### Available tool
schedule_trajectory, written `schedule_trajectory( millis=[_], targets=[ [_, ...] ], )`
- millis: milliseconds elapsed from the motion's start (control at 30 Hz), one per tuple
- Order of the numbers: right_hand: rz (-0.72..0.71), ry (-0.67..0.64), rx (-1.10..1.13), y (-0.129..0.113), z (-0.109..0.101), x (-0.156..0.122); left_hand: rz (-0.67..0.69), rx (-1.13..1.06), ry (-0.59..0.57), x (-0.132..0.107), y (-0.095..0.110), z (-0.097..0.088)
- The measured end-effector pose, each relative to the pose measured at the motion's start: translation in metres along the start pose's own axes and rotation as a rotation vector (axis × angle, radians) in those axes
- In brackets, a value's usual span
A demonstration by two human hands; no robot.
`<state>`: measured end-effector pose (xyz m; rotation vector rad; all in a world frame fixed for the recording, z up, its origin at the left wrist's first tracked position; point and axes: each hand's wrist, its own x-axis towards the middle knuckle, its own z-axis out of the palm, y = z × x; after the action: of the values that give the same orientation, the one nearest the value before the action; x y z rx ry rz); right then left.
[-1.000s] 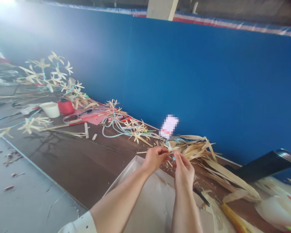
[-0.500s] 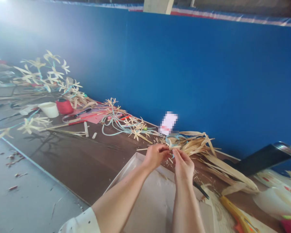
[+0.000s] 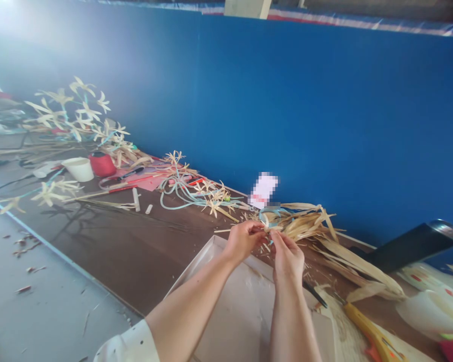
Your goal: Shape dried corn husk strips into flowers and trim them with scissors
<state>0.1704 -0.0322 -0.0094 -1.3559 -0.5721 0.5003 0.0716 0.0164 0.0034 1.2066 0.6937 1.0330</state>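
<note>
My left hand point(image 3: 243, 241) and my right hand point(image 3: 287, 257) meet above the far edge of a shallow pale tray point(image 3: 226, 311). Both are closed in a pinch on a small straw flower piece point(image 3: 267, 232) with a light blue strip showing between the fingertips. Just behind the hands lies a heap of dried straw leaves point(image 3: 309, 223) on the brown table point(image 3: 109, 241).
Finished straw flowers point(image 3: 75, 113) on stems stand at the far left, with a white cup point(image 3: 78, 169) and a red spool point(image 3: 101, 164) near them. Light blue cord point(image 3: 181, 193) lies coiled mid-table. A yellow-handled tool point(image 3: 370, 332) lies right of the tray. A blue wall runs behind.
Both hands have stayed together at the straw piece, shifting only slightly up; the view has drifted a little.
</note>
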Motion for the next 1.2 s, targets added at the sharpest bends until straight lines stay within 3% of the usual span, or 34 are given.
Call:
schedule_trajectory(
  millis=[400,733,1200],
  targets=[
    [0.001,-0.014,0.004,-0.009,0.001,-0.005,0.022,0.052,-0.039,-0.001,0.002,-0.004],
    [0.049,-0.087,0.131,-0.012,0.0,-0.006,0.036,0.015,-0.077,-0.002,0.006,-0.005],
    [-0.051,-0.172,0.021,-0.009,-0.005,-0.005,0.068,0.082,-0.117,0.0,0.002,-0.011]
  ],
)
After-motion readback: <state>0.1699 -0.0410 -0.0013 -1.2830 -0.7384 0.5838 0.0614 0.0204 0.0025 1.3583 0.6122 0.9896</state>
